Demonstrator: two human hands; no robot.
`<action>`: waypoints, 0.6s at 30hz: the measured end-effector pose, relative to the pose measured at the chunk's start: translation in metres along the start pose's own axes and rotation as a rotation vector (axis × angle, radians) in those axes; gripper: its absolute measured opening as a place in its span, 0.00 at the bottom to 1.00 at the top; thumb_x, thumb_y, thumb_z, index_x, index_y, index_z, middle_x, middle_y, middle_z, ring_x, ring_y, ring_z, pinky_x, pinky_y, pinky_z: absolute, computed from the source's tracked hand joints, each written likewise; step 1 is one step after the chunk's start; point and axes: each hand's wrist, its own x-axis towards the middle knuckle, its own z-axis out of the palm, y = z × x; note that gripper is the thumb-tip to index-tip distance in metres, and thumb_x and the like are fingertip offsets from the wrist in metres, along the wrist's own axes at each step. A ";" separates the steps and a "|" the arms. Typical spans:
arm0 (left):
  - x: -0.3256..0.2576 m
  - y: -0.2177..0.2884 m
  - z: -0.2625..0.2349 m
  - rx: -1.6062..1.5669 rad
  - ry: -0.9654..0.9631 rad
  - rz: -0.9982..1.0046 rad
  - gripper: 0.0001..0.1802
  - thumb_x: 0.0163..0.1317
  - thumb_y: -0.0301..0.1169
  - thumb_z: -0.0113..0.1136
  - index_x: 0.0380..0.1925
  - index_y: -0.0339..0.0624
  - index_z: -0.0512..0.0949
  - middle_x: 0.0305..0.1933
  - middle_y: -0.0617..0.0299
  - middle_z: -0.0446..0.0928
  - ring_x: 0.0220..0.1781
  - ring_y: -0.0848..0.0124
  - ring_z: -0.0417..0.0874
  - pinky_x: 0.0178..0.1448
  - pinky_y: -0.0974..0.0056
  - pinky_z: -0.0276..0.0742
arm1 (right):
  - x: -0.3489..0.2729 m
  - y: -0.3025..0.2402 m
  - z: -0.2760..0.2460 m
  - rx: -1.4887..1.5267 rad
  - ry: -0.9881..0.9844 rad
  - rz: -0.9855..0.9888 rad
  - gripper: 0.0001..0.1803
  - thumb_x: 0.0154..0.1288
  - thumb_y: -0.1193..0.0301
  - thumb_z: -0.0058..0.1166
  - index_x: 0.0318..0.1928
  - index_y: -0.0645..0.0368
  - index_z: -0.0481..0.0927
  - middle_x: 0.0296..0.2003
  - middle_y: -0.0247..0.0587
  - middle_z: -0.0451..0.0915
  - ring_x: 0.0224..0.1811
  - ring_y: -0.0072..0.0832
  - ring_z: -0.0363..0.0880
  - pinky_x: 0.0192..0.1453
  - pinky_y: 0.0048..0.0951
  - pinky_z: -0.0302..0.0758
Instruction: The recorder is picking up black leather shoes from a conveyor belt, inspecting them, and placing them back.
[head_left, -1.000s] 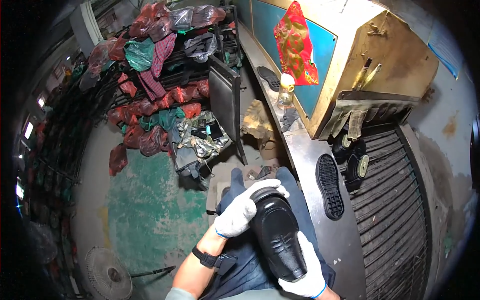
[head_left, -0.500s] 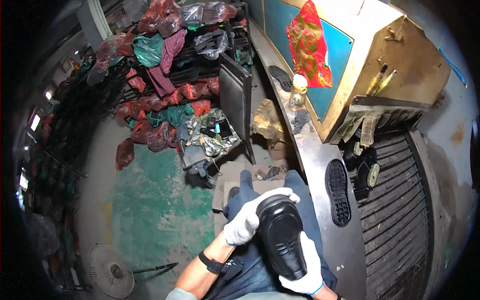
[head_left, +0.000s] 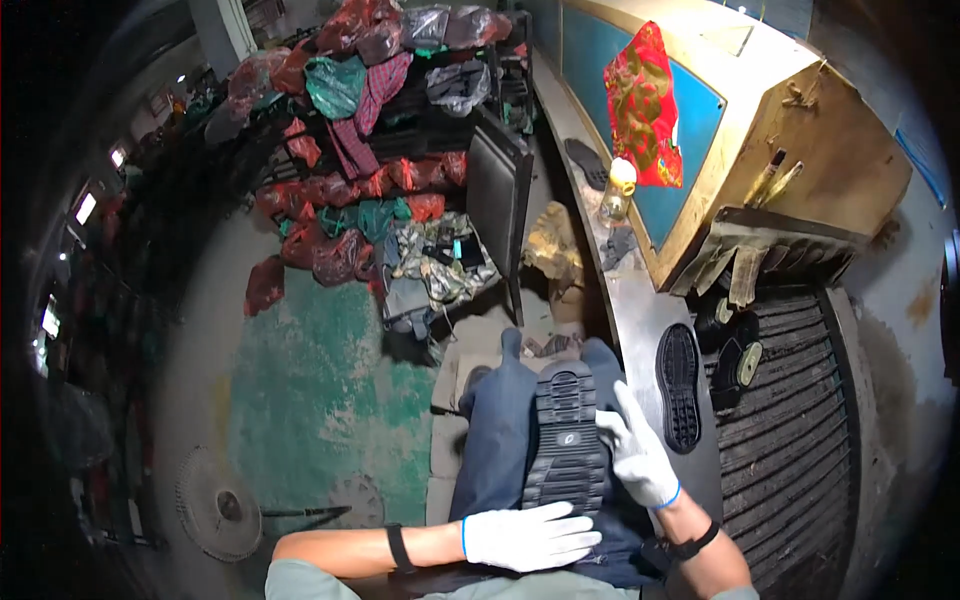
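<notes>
A black shoe sole (head_left: pixel 566 440) lies tread up along my lap, over blue trousers (head_left: pixel 495 440). My left hand (head_left: pixel 525 537), in a white glove, lies flat with its fingers stretched out across the sole's near end. My right hand (head_left: pixel 635 455), also gloved in white, rests against the sole's right edge with its fingers pointing away from me. Neither hand is closed around the sole.
A second black sole (head_left: pixel 680 385) lies on the metal bench (head_left: pixel 640 310) to my right, beside a dark slatted conveyor (head_left: pixel 790 440) with small parts. Behind stand a yellow and blue machine (head_left: pixel 720 120), a red cloth (head_left: pixel 645 105) and a bottle (head_left: pixel 615 190). Filled bags (head_left: pixel 360 130) and a fan (head_left: pixel 215 495) are on the left.
The sole was held up and tilted between both hands; now it lies flat on my lap, tread up. My left hand moved to its near end and my right hand to its right edge.
</notes>
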 end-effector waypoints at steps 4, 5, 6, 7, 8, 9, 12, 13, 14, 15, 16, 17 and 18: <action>-0.026 0.037 0.078 0.012 -0.160 -0.120 0.28 0.80 0.35 0.50 0.76 0.37 0.74 0.92 0.48 0.65 0.91 0.56 0.68 0.91 0.49 0.67 | 0.029 -0.021 -0.001 -0.274 0.111 0.174 0.40 0.75 0.66 0.70 0.83 0.64 0.71 0.61 0.40 0.87 0.61 0.26 0.83 0.69 0.28 0.79; -0.028 0.043 0.088 -0.020 -0.157 -0.180 0.29 0.81 0.35 0.49 0.78 0.38 0.72 0.94 0.49 0.62 0.93 0.59 0.64 0.93 0.51 0.64 | 0.037 -0.027 0.002 -0.287 0.112 0.217 0.33 0.78 0.66 0.70 0.77 0.64 0.78 0.57 0.37 0.89 0.57 0.22 0.83 0.64 0.26 0.80; -0.029 0.046 0.094 -0.054 -0.088 -0.242 0.30 0.80 0.35 0.50 0.79 0.37 0.71 0.95 0.50 0.60 0.92 0.60 0.66 0.92 0.54 0.66 | 0.044 -0.037 0.005 -0.425 0.073 0.259 0.27 0.80 0.65 0.69 0.72 0.65 0.84 0.52 0.34 0.91 0.52 0.19 0.84 0.60 0.24 0.81; -0.030 0.050 0.098 -0.004 -0.110 -0.277 0.34 0.80 0.36 0.50 0.83 0.38 0.67 0.96 0.55 0.57 0.92 0.64 0.65 0.92 0.57 0.66 | 0.050 -0.046 0.011 -0.482 0.004 0.252 0.22 0.82 0.64 0.69 0.66 0.65 0.91 0.48 0.31 0.92 0.47 0.16 0.85 0.56 0.22 0.82; -0.030 0.052 0.102 0.399 -0.243 -0.210 0.35 0.82 0.35 0.47 0.86 0.40 0.63 0.97 0.56 0.55 0.94 0.65 0.61 0.95 0.56 0.60 | 0.052 -0.056 0.021 -0.509 -0.096 0.228 0.21 0.81 0.64 0.71 0.66 0.64 0.92 0.48 0.31 0.92 0.47 0.16 0.85 0.55 0.22 0.82; -0.031 0.055 0.105 0.789 -0.338 -0.140 0.35 0.84 0.35 0.45 0.88 0.42 0.60 0.97 0.57 0.53 0.96 0.65 0.57 0.97 0.55 0.53 | 0.051 -0.071 0.030 -0.602 -0.158 0.293 0.20 0.79 0.67 0.73 0.64 0.63 0.92 0.46 0.31 0.92 0.47 0.17 0.86 0.54 0.24 0.84; -0.031 0.065 0.117 0.249 -0.422 -0.323 0.37 0.84 0.35 0.43 0.90 0.48 0.60 0.95 0.61 0.58 0.95 0.68 0.58 0.97 0.57 0.53 | 0.015 -0.120 0.066 -0.894 -0.592 0.016 0.25 0.73 0.57 0.77 0.61 0.61 0.92 0.39 0.41 0.85 0.40 0.39 0.85 0.48 0.39 0.82; -0.031 0.069 0.121 -0.162 -0.579 -0.574 0.36 0.83 0.35 0.44 0.90 0.49 0.63 0.93 0.63 0.62 0.93 0.69 0.62 0.96 0.58 0.56 | -0.004 -0.128 0.077 -1.011 -0.740 -0.111 0.28 0.72 0.53 0.78 0.61 0.61 0.92 0.36 0.44 0.83 0.37 0.47 0.85 0.47 0.44 0.82; -0.031 0.074 0.123 -0.491 -0.624 -0.700 0.35 0.82 0.35 0.45 0.87 0.48 0.66 0.91 0.62 0.67 0.91 0.68 0.66 0.93 0.58 0.60 | -0.019 -0.129 0.086 -1.005 -0.887 -0.077 0.25 0.73 0.56 0.75 0.62 0.59 0.92 0.37 0.42 0.83 0.39 0.45 0.83 0.50 0.46 0.79; -0.028 0.076 0.126 -0.670 -0.570 -0.782 0.33 0.81 0.36 0.47 0.85 0.48 0.70 0.88 0.62 0.71 0.88 0.67 0.71 0.91 0.57 0.64 | -0.028 -0.124 0.090 -1.016 -0.858 -0.048 0.24 0.73 0.55 0.76 0.61 0.57 0.93 0.35 0.40 0.82 0.37 0.43 0.80 0.49 0.45 0.77; -0.029 0.082 0.122 -0.577 -0.247 -0.762 0.32 0.81 0.36 0.48 0.83 0.47 0.73 0.85 0.61 0.75 0.85 0.65 0.74 0.90 0.57 0.67 | -0.036 -0.117 0.090 -0.982 -0.800 -0.038 0.23 0.72 0.54 0.77 0.59 0.55 0.94 0.32 0.37 0.80 0.35 0.41 0.78 0.48 0.45 0.75; -0.026 0.081 0.118 -0.493 -0.210 -0.718 0.31 0.81 0.36 0.48 0.81 0.46 0.75 0.83 0.61 0.77 0.84 0.65 0.76 0.89 0.55 0.68 | -0.033 -0.106 0.083 -1.031 -0.789 -0.057 0.24 0.72 0.56 0.76 0.62 0.55 0.93 0.34 0.39 0.81 0.37 0.42 0.79 0.49 0.45 0.75; -0.025 0.083 0.108 -0.361 0.000 -0.676 0.30 0.81 0.36 0.48 0.80 0.46 0.77 0.81 0.60 0.79 0.83 0.64 0.78 0.88 0.54 0.69 | -0.027 -0.092 0.073 -1.046 -0.751 -0.149 0.25 0.72 0.57 0.74 0.64 0.55 0.92 0.36 0.40 0.82 0.39 0.43 0.80 0.51 0.46 0.75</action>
